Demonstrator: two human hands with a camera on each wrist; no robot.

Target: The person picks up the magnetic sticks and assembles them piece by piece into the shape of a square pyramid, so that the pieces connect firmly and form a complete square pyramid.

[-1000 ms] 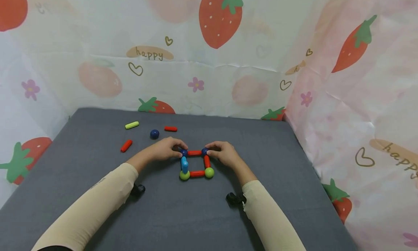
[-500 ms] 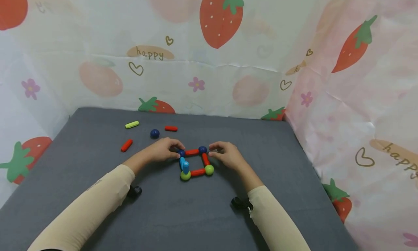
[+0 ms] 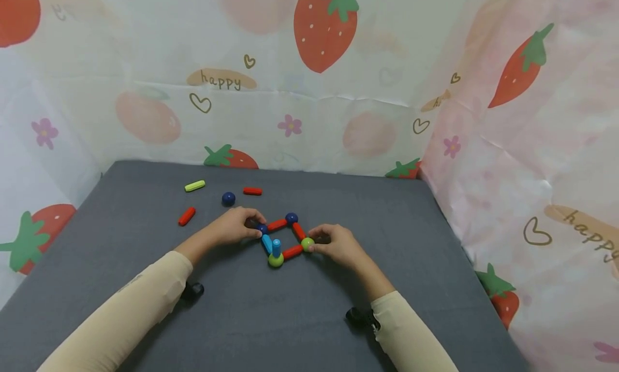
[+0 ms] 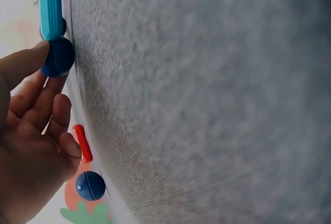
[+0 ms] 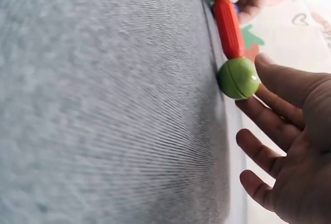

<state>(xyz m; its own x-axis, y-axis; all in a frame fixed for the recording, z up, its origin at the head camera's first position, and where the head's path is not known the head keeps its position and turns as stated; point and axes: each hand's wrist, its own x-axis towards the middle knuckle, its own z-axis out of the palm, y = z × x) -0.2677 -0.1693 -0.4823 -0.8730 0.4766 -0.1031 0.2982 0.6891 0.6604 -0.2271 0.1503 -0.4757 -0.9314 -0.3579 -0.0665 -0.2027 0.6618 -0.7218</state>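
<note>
A four-sided frame of sticks and balls lies on the grey cloth. Its left corner is a dark blue ball [image 4: 58,57], pinched between the thumb and fingers of my left hand [image 3: 234,225]. My right hand [image 3: 337,244] has its thumb and forefinger about the green ball [image 5: 238,78] at the right corner, the other fingers spread. A second blue ball [image 3: 292,218] forms the far corner, a second green ball [image 3: 275,260] the near one. Red sticks [image 3: 292,252] make three sides and a light blue stick [image 3: 267,244] the fourth. Another light blue stick [image 3: 276,248] stands upright on the near green ball.
Behind my left hand lie a loose blue ball [image 3: 228,199] and a red stick [image 3: 252,191]. Farther left are a yellow-green stick [image 3: 195,186] and another red stick [image 3: 186,216]. A strawberry-print curtain [image 3: 319,108] hangs beyond the table's far edge.
The frame has turned anticlockwise, its far side swinging left. My right hand has let go of the far blue ball and come nearer to the green ball. My left hand has shifted slightly left.
</note>
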